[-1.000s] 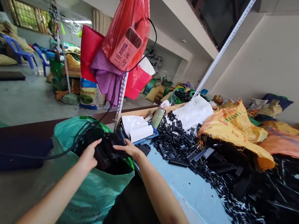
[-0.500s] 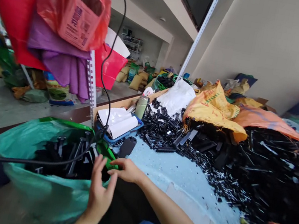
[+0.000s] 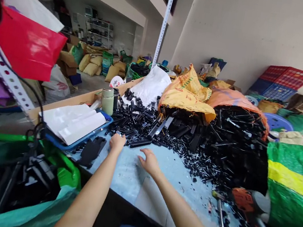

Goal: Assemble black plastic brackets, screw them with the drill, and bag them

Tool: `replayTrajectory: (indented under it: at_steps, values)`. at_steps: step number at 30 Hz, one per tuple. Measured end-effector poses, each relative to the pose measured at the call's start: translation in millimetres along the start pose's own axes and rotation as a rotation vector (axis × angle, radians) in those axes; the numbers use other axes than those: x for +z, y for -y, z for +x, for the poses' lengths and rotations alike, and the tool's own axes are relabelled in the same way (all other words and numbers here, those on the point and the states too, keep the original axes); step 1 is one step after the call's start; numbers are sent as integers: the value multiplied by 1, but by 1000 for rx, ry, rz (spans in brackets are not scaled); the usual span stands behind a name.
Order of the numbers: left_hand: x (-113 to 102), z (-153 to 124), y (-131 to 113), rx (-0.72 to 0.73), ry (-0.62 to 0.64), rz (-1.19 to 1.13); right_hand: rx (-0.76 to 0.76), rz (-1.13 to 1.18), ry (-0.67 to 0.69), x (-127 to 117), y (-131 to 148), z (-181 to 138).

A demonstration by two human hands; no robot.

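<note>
My left hand (image 3: pixel 117 143) is at the near edge of a heap of small black plastic parts (image 3: pixel 130 119), fingers curled in; whatever they hold, if anything, is hidden. Just to the right, my right hand (image 3: pixel 149 161) hovers over the light blue tabletop (image 3: pixel 127 171), fingers bent but apart, with nothing visible in them. A long black plastic piece (image 3: pixel 140 143) lies between and just beyond the hands. To the left of my left hand rests a flat black plate (image 3: pixel 92 152).
A green bag (image 3: pixel 71 177) of black parts stands at the lower left. Papers (image 3: pixel 73 121) lie in a blue tray beside a green flask (image 3: pixel 107 101). Yellow (image 3: pixel 187 100) and orange sacks (image 3: pixel 237 101) spill parts. On the right are a hammer (image 3: pixel 221 218) and an orange-grey power tool (image 3: pixel 252 204).
Both hands have moved from beside the green bag to the table, at the edge of the black heap. The left fingers, spread before, are now curled. The view has turned right.
</note>
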State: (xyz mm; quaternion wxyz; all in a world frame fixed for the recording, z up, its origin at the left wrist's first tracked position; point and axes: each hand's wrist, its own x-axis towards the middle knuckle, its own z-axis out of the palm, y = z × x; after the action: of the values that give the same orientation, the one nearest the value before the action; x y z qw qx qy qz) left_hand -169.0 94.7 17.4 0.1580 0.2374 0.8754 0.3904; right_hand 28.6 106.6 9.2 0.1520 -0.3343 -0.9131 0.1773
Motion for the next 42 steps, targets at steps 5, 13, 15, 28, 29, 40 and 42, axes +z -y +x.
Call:
replayTrajectory:
  at_steps: [5,13,15,28,29,40,42]
  values:
    - [10,-6,7,73,-73,33,-79,-89,-24,-4,-15,62]
    - [5,-59,32,347,154,-110,-208,-28,155,-8,-47,-47]
    - [4,-83,37,349,330,-265,-201,59,176,-19,-63,-102]
    - [11,-186,38,229,758,-607,461,79,-144,-14,-15,-143]
    - [9,-190,39,231,742,-597,488,196,-191,-11,-12,-139]
    - [-10,-235,21,523,834,-391,623,1326,-175,-41,-2,-166]
    - [-13,-235,18,535,878,-332,617,1371,-185,-45,-1,-174]
